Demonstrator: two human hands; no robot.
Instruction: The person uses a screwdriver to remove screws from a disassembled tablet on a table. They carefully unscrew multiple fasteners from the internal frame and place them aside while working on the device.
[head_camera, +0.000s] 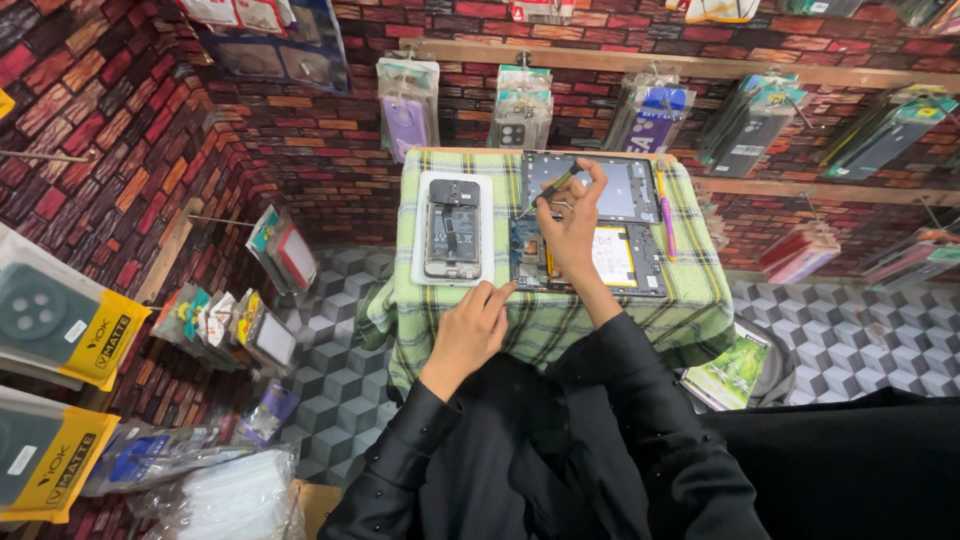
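My fingers (572, 190) on the right hand (572, 228) pinch a slim screwdriver (548, 190) with a dark shaft and yellow-green grip, its tip angled down toward the upper left part of the opened tablet (592, 222) lying on the counter (560, 315). My left hand (470, 330) rests loosely curled at the counter's near edge, grasping nothing, its forefinger touching the tablet's lower left corner. By my reading, the work stands partway: the back cover is already off, leaving the pale rectangular battery (612, 256), blue circuit board and dark metal frame exposed, while the grey glossy panel (620, 186) sits at the far side, touching the open body; whether any screws are out I cannot tell at this size. Just left of it, an opened phone (453, 232) lies face down on a white tray (424, 232), its dark battery and black camera block showing, untouched. A pink and yellow tool (664, 208) lies along the tablet's right edge. The counter wears a soft green plaid cloth (690, 310) that drapes in folds. Behind, packaged phone cases (408, 105) in glossy plastic hang from hooks on a brick-patterned wall (320, 150), above a floor (340, 300) of grey cube-pattern tiles.
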